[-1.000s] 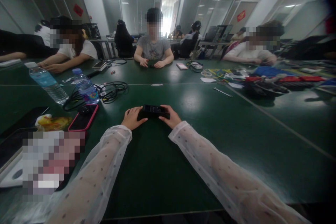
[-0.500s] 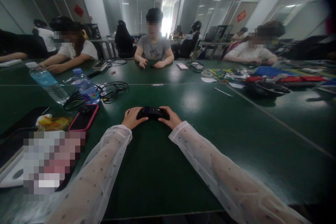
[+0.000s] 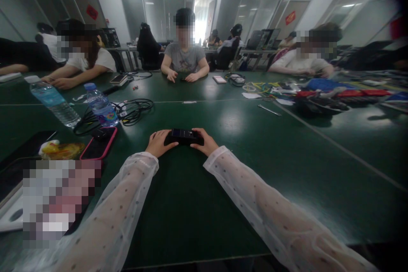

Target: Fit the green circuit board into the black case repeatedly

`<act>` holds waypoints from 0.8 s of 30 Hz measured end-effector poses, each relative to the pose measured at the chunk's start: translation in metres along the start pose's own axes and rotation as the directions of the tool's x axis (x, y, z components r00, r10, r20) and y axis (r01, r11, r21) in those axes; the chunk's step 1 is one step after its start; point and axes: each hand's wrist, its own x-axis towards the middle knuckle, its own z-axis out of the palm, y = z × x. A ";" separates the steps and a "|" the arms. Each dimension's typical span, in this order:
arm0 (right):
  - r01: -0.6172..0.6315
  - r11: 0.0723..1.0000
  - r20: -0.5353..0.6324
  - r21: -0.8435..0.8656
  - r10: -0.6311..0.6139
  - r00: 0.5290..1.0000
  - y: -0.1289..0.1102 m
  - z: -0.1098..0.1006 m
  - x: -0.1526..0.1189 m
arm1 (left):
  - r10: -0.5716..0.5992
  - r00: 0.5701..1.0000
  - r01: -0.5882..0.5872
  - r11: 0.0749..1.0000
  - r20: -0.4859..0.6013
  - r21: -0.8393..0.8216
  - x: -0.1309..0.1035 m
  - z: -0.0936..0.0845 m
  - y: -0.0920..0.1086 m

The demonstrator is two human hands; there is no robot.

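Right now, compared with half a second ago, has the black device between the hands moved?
No, not visibly: the black device keeps its place below the white strip on the green table; both slid slightly left in the picture together.

Between the left hand (image 3: pixel 160 142) and the right hand (image 3: pixel 205 141) is a device (image 3: pixel 184 137), while on the worktop (image 3: pixel 194 208) a phone (image 3: pixel 97 148) lies to its left, in front of a bottle (image 3: pixel 101 106) and cables (image 3: pixel 137 111), and a tool (image 3: pixel 269 110) farther back to its right.
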 end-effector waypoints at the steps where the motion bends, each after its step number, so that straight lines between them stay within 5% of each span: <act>1: -0.003 1.000 -0.004 0.005 0.003 1.000 0.001 0.000 0.000 | 0.000 1.000 0.000 1.000 0.002 0.001 0.000 0.000 0.000; 16: 0.029 0.999 -0.070 -0.025 -0.030 0.997 -0.001 -0.001 0.000 | -0.002 1.000 0.001 1.000 0.020 0.010 0.001 0.000 -0.002; 24: 0.075 0.981 -0.340 0.179 -0.010 0.940 0.012 -0.007 0.007 | 0.033 0.999 -0.033 0.999 0.038 0.018 0.001 0.001 -0.003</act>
